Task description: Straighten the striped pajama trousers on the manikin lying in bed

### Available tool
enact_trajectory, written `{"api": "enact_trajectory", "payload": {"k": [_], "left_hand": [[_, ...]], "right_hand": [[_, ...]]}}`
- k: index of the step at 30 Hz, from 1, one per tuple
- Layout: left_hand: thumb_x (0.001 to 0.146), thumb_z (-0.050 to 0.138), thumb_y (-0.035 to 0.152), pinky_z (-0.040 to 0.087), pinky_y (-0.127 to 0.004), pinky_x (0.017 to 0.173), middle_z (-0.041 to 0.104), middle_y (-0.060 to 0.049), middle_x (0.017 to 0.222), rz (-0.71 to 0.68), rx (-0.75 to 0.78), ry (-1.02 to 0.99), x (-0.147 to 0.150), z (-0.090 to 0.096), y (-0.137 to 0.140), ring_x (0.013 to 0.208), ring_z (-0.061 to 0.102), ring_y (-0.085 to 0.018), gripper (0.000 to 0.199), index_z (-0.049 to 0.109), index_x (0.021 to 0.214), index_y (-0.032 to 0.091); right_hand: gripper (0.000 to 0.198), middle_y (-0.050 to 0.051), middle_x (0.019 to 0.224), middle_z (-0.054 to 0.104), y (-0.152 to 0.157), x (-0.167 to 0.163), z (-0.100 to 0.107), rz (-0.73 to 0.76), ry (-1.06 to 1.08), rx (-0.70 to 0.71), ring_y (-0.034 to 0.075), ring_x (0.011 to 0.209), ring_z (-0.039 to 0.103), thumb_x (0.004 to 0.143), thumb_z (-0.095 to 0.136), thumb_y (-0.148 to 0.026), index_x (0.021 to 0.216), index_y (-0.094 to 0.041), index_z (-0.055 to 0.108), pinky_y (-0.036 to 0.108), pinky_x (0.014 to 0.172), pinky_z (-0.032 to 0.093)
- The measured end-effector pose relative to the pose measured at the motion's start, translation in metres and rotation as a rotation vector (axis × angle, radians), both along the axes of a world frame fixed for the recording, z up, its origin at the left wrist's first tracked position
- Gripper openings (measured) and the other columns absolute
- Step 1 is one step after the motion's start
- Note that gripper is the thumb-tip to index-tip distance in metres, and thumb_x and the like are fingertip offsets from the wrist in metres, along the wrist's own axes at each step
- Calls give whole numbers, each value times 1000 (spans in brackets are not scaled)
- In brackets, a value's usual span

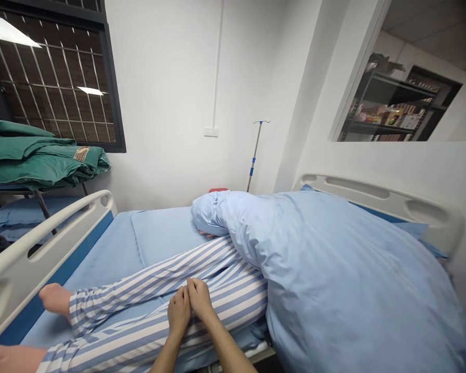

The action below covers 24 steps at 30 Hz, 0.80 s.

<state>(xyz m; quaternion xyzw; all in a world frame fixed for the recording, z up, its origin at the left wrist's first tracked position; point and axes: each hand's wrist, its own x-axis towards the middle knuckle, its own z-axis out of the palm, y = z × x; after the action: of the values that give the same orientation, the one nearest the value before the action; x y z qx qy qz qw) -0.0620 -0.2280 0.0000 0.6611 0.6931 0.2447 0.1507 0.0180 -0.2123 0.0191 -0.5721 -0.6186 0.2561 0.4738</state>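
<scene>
Two legs in blue-and-white striped trousers [135, 331] lie stretched across the bed, with bare feet [56, 299] towards the left. Side by side at the knee of the nearer leg are my left hand [179, 312] and my right hand [199, 299]. Their fingers are curled closed on the trouser cloth, and the fingertips are hidden from view. A bunched light-blue quilt [314, 259] covers the upper body, its folded edge at the thighs. Part of what looks like a hand [207, 234] shows beneath that fold.
A cream footboard [50, 233] bounds the bed on the left, and a headboard [373, 194] stands at the right. Behind the bed rises an IV pole [254, 155]. Folded green bedding [42, 158] is stacked below the barred window [54, 77].
</scene>
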Motion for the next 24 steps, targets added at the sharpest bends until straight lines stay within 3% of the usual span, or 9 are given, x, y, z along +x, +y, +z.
{"api": "enact_trajectory", "payload": {"k": [4,10,14,19,24], "left_hand": [[87,31,23,36,-23,70,65,-5,91,-42,12,66,1,-5,1,79,58,-14,29,60,87,21],[86,32,20,39,-27,76,62,-7,108,-59,63,241,1,-21,6,87,58,-18,33,60,103,20],[86,33,21,39,-25,75,62,-7,108,-68,67,264,2,-23,5,87,58,-17,32,60,102,21],[87,32,26,36,-24,68,65,-5,87,-53,34,55,5,-12,6,77,58,-16,29,60,83,20],[85,29,32,32,-23,58,58,-2,63,36,53,-278,15,16,21,63,51,-13,34,49,60,19]], "right_hand": [[46,-1,51,50,-4,8,10,-16,-134,41,9,50,39,89,29,-39,53,-17,47,23,51,22],[43,4,59,60,-14,13,-20,-57,-257,49,10,54,47,90,29,-33,61,-18,57,25,54,21],[42,4,58,60,-15,15,-27,-51,-203,84,11,53,47,90,30,-33,61,-18,57,26,54,20],[44,4,56,59,-13,16,-26,-62,-93,112,12,52,46,89,31,-36,59,-19,57,27,53,19],[45,2,54,55,-12,18,-25,-46,4,92,12,53,44,89,30,-38,56,-18,52,25,53,22]]}}
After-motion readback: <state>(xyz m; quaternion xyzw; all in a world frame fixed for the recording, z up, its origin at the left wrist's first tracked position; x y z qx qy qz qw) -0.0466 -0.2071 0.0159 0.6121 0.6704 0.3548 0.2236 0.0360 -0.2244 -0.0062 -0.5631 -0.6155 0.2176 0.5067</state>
